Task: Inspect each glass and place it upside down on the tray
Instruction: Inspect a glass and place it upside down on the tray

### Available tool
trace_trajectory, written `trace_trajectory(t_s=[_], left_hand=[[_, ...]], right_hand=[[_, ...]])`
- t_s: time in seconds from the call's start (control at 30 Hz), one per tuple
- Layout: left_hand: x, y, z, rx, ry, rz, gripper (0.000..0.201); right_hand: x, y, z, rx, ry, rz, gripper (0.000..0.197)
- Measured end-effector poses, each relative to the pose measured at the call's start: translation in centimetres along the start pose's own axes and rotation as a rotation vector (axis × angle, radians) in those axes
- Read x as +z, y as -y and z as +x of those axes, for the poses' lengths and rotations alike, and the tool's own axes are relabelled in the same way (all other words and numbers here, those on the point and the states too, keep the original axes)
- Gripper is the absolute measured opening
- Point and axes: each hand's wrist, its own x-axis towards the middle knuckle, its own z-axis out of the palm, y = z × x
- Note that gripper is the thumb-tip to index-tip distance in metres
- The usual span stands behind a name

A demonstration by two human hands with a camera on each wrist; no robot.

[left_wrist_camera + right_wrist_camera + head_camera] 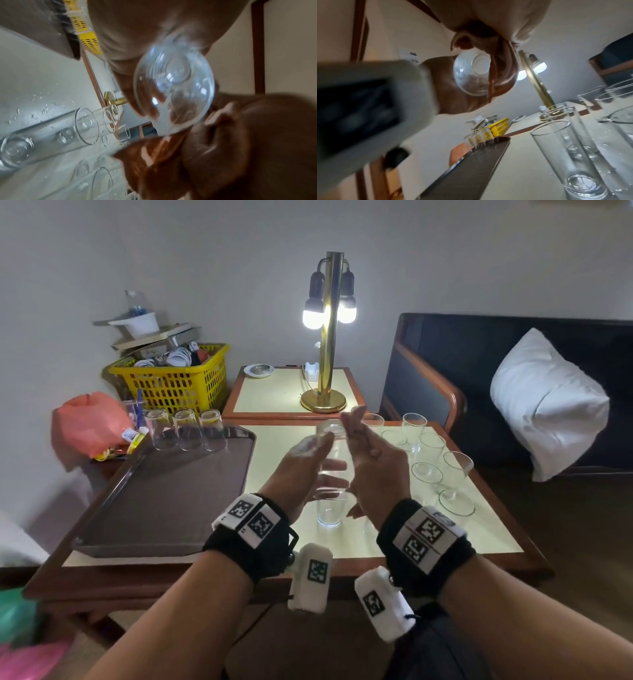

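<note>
Above table [270, 453] | glass [337, 470] | left grip [298, 470] and right grip [376, 470] both holding it

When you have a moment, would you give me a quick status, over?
Left hand and right hand both grip the glass, held over the table. Three inverted glasses on tray. Upright glass close under the hands.

Brown rectangular tray [164, 498]: near and middle floor bare, open from above. Three upturned clear glasses [188, 429] line far edge. Cream table strip [270, 460] between tray and cluster of upright clear glasses [428, 453] open, save lone clear tumbler [329, 513] standing under left hand [301, 470], right hand [376, 474] and gripped clear glass [331, 433]. Brass table lamp [327, 337] stands beyond.
</note>
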Motion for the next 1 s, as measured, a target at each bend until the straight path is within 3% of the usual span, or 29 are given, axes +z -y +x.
trace_trajectory(t_s=[0.1, 0.17, 0.23, 0.3, 0.43, 0.53, 0.57, 0.67, 0.73, 0.83, 0.93, 1.0], left_hand=[[-0.1, 0.1, 0.0, 0.113, -0.135, -0.038, 0.064], [-0.4, 0.3, 0.0, 0.088, -0.162, -0.112, 0.075], [-0.4, 0.2, -0.2, -0.001, -0.069, -0.077, 0.064], [-0.3, 0.5, -0.1, 0.005, -0.021, 0.012, 0.061], [-0.6, 0.2, 0.1, 0.102, -0.171, -0.078, 0.062], [-0.4, -0.1, -0.1, 0.014, -0.022, -0.037, 0.047], [-0.3, 0.0, -0.1, 0.02, 0.004, -0.002, 0.05], [-0.2, -0.2, 0.4, 0.127, -0.124, -0.016, 0.066], [-0.2, -0.3, 0.3, 0.09, -0.135, -0.09, 0.061], [-0.4, -0.1, 0.1, -0.035, 0.001, -0.036, 0.043], [-0.3, -0.1, 0.1, 0.075, -0.119, -0.042, 0.052], [-0.1, -0.1, 0.1, 0.068, -0.142, -0.129, 0.053]], right_hand=[[0.2, 0.2, -1.0, -0.019, 0.043, 0.0, 0.035], [0.7, 0.3, -2.2, -0.058, 0.121, -0.006, 0.035], [0.6, 0.0, -1.3, -0.044, 0.069, -0.001, 0.032], [0.1, 0.0, -0.5, 0.001, -0.004, 0.02, 0.031], [0.7, 0.2, -1.9, -0.054, 0.129, -0.018, 0.036], [0.1, 0.2, -0.1, -0.028, 0.034, -0.016, 0.036], [-0.1, 0.2, 0.2, -0.016, 0.005, -0.002, 0.035], [0.5, 0.5, -1.0, -0.04, 0.076, -0.016, 0.033], [0.8, 0.4, -1.6, -0.045, 0.118, -0.03, 0.038], [0.1, -0.1, 0.3, 0.004, 0.003, -0.01, 0.036], [0.2, 0.1, -0.6, -0.04, 0.049, -0.029, 0.037], [0.5, 0.3, -1.5, -0.066, 0.121, -0.047, 0.038]])
